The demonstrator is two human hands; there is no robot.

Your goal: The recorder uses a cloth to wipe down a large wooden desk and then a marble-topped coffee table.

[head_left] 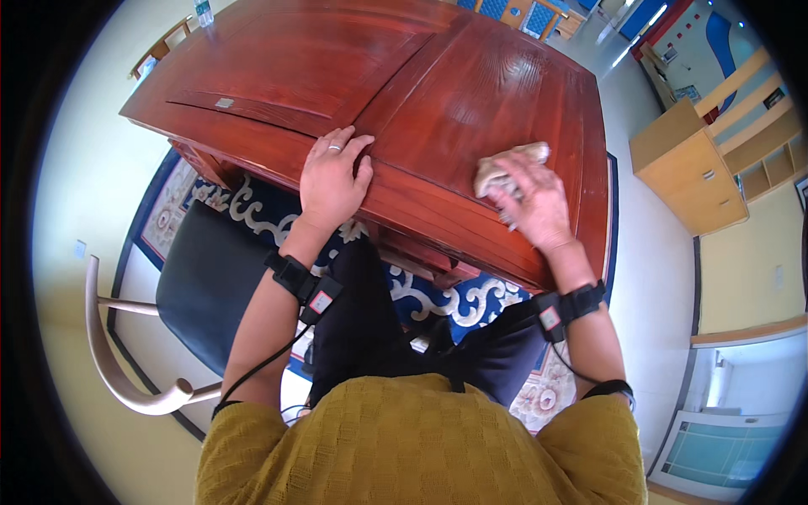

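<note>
A large reddish-brown wooden desk (471, 109) with a glossy top spreads out before me. My left hand (334, 177) rests on its near edge, fingers loosely spread on the wood and nothing in them; a ring is on one finger. Over to the right, my right hand (532, 200) presses a crumpled beige cloth (497, 179) against the desktop near the front edge. Its fingers are bent round the cloth, which sticks out past them on the far and left sides.
A black-seated chair (210, 278) with a curved wooden back stands at my left. Under the desk lies a blue and cream patterned rug (421, 295). A plastic bottle (204, 13) stands at the desk's far left. To the right is a light wooden cabinet (686, 172).
</note>
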